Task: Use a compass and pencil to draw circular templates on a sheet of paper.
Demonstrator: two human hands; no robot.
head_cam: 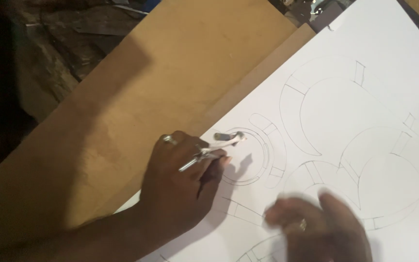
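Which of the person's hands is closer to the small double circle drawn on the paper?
The left hand. It holds a metal compass right on the small double circle, fingers at its edge. The right hand, blurred, lies lower right on the white paper, clear of the circle.

The compass (219, 145), a slim metal drawing tool with shiny legs spread apart, is leaning low over the paper (364, 97), one tip touching down inside a small double pencil circle near the paper's left edge. The paper, a large white sheet bearing curved pencil outlines with short cross bars, is lying flat and slanted.
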